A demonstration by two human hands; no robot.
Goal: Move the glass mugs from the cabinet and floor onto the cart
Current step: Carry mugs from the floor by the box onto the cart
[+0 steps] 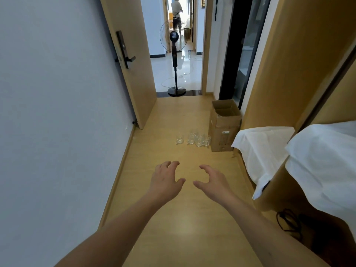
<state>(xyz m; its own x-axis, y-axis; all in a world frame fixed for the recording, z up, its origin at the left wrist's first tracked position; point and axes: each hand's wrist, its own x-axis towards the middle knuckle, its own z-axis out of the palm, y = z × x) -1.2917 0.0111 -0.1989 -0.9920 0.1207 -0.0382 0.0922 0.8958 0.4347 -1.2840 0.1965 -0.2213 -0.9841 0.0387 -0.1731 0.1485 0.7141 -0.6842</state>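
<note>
Bare wooden floor (173,218) lies between both hands and the glass mugs (193,139); path open. Cardboard box (224,128) stands just right of the mugs, hemming that side. White-draped furniture (264,155) juts in from the right. Left wall (57,112) bounds the corridor.

The floor (173,218) was pale yellow-tan wood, plain, and the open door (133,60) matched it — its lock (123,49) black. The wall (48,93) was flat bluish white. The mugs (194,139) were clear glass beside a brown cardboard box (224,130). White cloth (264,153) hung at the right — a black fan (174,60) stood on glossy white tiles (167,72).
</note>
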